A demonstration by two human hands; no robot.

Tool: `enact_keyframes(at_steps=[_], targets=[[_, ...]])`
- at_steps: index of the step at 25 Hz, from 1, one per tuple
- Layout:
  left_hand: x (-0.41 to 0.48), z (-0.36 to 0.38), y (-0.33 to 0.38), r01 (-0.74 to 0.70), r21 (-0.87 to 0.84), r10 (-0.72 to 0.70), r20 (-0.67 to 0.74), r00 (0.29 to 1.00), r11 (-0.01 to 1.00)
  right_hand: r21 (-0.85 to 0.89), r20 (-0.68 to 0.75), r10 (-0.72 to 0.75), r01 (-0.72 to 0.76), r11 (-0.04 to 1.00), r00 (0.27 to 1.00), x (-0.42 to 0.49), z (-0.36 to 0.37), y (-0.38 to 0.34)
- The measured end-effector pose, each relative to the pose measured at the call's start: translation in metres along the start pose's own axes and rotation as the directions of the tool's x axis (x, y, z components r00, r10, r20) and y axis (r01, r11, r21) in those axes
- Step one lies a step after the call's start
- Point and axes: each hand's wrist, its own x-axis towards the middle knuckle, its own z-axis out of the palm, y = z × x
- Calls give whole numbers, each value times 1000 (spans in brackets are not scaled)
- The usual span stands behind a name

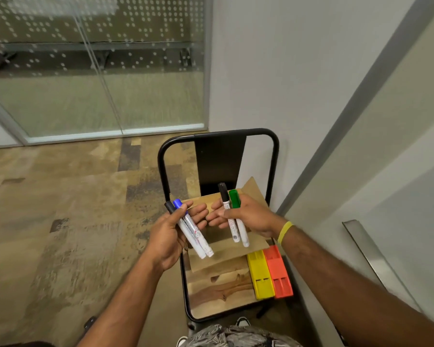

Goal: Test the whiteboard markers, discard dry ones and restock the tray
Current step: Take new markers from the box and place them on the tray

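Above the wood-topped stand (218, 294), your left hand (166, 239) pinched a black- and blue-capped marker pair (191, 229) under the thumb; your right hand (251, 216) pinched a black- and green-capped pair (232, 229), other fingers spread. Either loose pair might have slipped; the two black markers invited mix-ups between dry and good.

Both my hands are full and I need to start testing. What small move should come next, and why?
Probably set the left hand's blue marker and black marker down on the wooden seat. The right hand also grips two, green marker included, and all four caps are on, so a free hand is needed to uncap one.
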Motion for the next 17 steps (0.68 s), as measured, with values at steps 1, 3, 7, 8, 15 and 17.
enact_keyframes(at_steps=[1, 3, 7, 8, 15, 17], targets=[[-1, 7, -2, 24, 33, -25, 26, 999, 999, 47, -22, -10, 11, 999, 1000, -9, 1, 0], [-2, 18, -8, 67, 73, -73, 86, 994, 995, 114, -77, -10, 19, 993, 997, -27, 1, 6], [-3, 36, -23, 157, 148, -179, 146, 973, 976, 324, -210, 48, 23, 946, 976, -70, -3, 29], [-4, 43, -29, 186, 181, -216, 162, 963, 966, 384, -255, 68, 36, 922, 964, -83, -3, 38], [-20, 79, -101, 386, 423, -534, 321, 782, 820, 542, -466, 143, 153, 827, 873, -167, 11, 107], [-26, 87, -129, 433, 465, -607, 338, 719, 772, 548, -480, 140, 171, 819, 866, -190, 13, 120]])
